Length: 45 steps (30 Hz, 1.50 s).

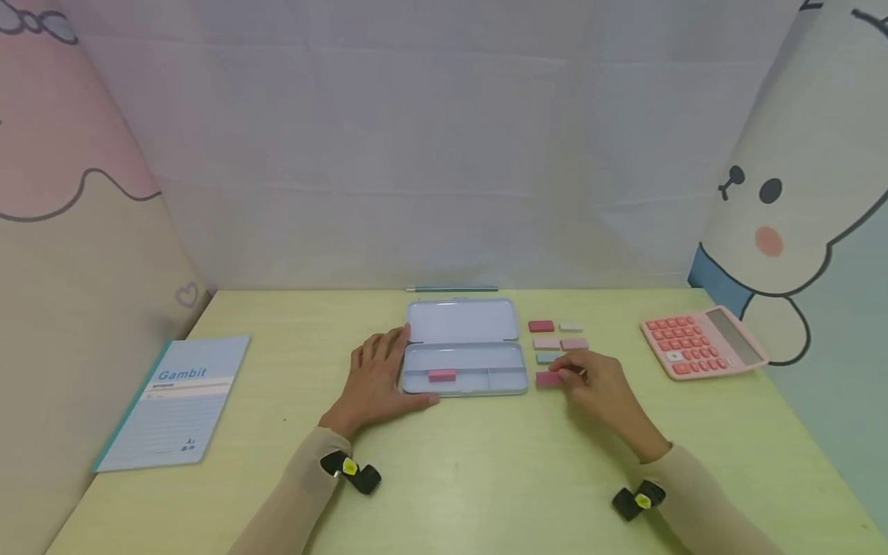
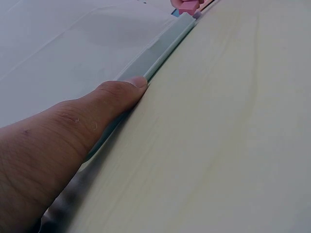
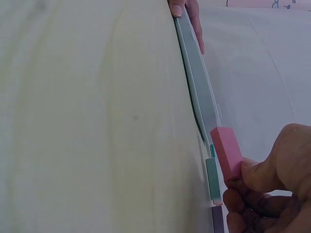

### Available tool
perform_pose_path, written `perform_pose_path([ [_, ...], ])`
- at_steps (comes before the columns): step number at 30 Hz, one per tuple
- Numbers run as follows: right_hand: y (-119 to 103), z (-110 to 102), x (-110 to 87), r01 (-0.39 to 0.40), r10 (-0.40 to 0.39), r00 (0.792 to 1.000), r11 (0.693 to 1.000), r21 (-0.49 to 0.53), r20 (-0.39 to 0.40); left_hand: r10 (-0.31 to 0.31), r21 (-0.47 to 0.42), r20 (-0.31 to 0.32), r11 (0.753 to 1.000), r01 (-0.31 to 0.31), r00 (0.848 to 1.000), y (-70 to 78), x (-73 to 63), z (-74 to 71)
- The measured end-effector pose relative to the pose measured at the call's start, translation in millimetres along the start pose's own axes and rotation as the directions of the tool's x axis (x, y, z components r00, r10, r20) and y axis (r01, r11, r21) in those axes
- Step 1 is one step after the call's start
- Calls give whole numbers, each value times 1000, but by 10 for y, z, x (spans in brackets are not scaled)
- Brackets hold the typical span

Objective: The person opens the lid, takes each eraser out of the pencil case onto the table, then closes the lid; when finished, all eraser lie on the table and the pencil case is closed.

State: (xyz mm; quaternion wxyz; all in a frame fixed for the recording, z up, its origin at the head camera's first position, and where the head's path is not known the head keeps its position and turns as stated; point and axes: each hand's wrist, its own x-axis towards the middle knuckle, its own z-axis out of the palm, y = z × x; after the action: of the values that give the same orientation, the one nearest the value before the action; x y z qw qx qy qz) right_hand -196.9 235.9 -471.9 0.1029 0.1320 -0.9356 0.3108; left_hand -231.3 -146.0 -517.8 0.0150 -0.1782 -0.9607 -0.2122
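A pale blue pencil case (image 1: 465, 393) lies with its lid folded back; one pink eraser (image 1: 442, 375) sits in its front-left compartment. My left hand (image 1: 378, 378) is spread along the case's left side, fingers extended, and its thumb (image 2: 121, 90) touches the front edge. To the right of the case, my right hand (image 1: 600, 385) pinches a darker pink eraser (image 3: 227, 153) between thumb and fingers. Behind that hand are a teal eraser (image 1: 547, 358), two light pink erasers (image 1: 546, 344), a red eraser (image 1: 541, 326) and a white eraser (image 1: 571, 327).
A pencil (image 1: 452, 289) lies at the table's back edge, behind the case lid (image 1: 462, 321). On the far left is a notebook (image 1: 173, 405). A pink calculator (image 1: 704, 343) lies on the right. A pale curtain (image 1: 444, 154) hangs behind the table.
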Motion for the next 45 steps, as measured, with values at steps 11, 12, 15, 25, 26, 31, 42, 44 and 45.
perform_pose_path([
  [11,21,-3,5,-32,33,999,999,-31,35,-6,-7,1,1000,6,1000,14,-12,-18],
  [12,23,-6,4,-39,40,999,999,-29,34,-8,-6,4,1000,8,1000,17,-10,-18],
  [15,24,-23,-8,-60,61,998,997,-47,21,-8,-1,9,1000,8,1000,26,-1,-17],
  [25,23,-86,13,-86,78,992,994,-74,-101,-9,1,11,1000,9,1000,34,8,-21],
  [26,23,-85,13,-79,72,992,995,-68,-102,-10,-2,11,1000,10,1000,34,4,-25],
  [31,9,-52,30,-45,42,995,999,-28,-90,-9,0,14,1000,9,1000,24,-1,-26],
  [42,-235,79,229,54,-55,998,998,43,26,-9,-2,5,1000,9,1000,7,3,-13],
  [44,-308,139,257,68,-70,997,996,51,40,-9,-4,6,1000,9,1000,17,4,-14],
  [45,-342,171,268,73,-75,996,996,53,48,-9,-6,7,1000,9,1000,23,6,-13],
])
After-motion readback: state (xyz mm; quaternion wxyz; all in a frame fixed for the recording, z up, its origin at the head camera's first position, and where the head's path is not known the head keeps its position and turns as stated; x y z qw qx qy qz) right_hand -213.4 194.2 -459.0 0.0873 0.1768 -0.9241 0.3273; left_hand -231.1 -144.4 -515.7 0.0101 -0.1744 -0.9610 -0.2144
